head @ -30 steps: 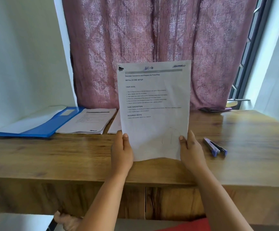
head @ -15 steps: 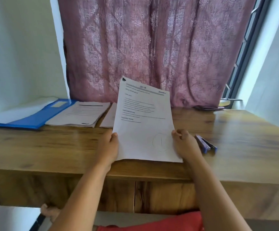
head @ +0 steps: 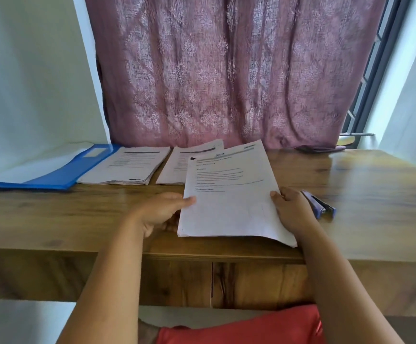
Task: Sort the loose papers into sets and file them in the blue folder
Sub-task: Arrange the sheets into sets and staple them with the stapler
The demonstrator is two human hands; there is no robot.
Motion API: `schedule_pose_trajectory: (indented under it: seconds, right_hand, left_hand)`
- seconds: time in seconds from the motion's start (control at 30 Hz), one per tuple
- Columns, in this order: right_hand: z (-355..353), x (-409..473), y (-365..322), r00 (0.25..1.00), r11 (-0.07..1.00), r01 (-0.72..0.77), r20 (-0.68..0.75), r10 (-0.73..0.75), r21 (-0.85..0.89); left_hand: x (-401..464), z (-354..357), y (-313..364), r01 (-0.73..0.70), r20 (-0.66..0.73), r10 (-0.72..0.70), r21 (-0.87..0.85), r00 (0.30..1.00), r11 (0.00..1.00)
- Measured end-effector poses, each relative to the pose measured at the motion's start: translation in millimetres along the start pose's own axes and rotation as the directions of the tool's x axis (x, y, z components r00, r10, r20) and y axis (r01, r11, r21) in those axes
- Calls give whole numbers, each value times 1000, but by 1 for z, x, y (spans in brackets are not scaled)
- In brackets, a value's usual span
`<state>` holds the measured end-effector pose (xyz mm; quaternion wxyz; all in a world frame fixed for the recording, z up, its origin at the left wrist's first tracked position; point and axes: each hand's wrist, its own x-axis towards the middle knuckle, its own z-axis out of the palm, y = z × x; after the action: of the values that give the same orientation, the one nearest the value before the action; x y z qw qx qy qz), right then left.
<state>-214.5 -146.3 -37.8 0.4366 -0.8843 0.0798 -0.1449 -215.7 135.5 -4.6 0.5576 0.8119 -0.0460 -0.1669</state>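
Sheaf of papers point(head: 229, 202) pinched at both side edges by left hand point(head: 161, 212) and right hand point(head: 292, 211), low over desk point(head: 53, 214) | likely squaring a set | blue folder point(head: 53, 170) open far left, beside two stacks point(head: 127, 167).

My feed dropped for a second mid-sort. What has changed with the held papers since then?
The held papers were upright in front of the curtain a second ago; they have tipped back and down, now lying low over the table. The left hand and right hand still grip their side edges. The blue folder, two paper stacks and stapler have not moved.
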Motion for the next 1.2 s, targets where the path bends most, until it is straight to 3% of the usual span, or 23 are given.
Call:
schedule_pose_trajectory:
  seconds: [0.03, 0.13, 0.23, 0.4, 0.6, 0.73, 0.9, 1.1, 1.2]
  right_hand:
    - [0, -2, 1, 1000, 1000, 7, -9, -7, 5]
    - [0, -9, 3, 999, 998, 44, -34, -43, 51]
    - [-3, -14, 6, 998, 998, 58, -31, -57, 33]
    - [-23, -13, 11, 992, 906, 112, 95, -79, -408]
    - [-41, 12, 21, 979, 904, 22, -175, -106, -426]
    - [-31, 20, 27, 983, 688, -152, -184, 27, -710]
    - [-28, 24, 31, 963, 678, -213, -267, 25, -703]
    - [-33, 36, 33, 996, 595, -72, -84, 8, -801]
    - [-35, 44, 28, 997, 664, -70, -34, 66, -744]
  left_hand:
    - [6, -2, 7, -15, -24, 14, -32, 1000, 999]
    - [42, 3, 29, -74, -282, 18, -188, 959, 979]
    - [67, 18, 35, -69, -433, 66, 9, 899, 998]
    - [87, 27, 9, -108, -389, 195, 234, 900, 966]
    - [91, 29, 1, -208, -398, 319, 297, 860, 932]
    - [90, 34, -1, -221, -377, 333, 310, 864, 925]
    - [88, 35, -1, -205, -381, 323, 319, 866, 925]
    - [88, 34, -2, -205, -333, 317, 331, 888, 921]
    - [89, 35, -3, -209, -321, 324, 344, 890, 915]
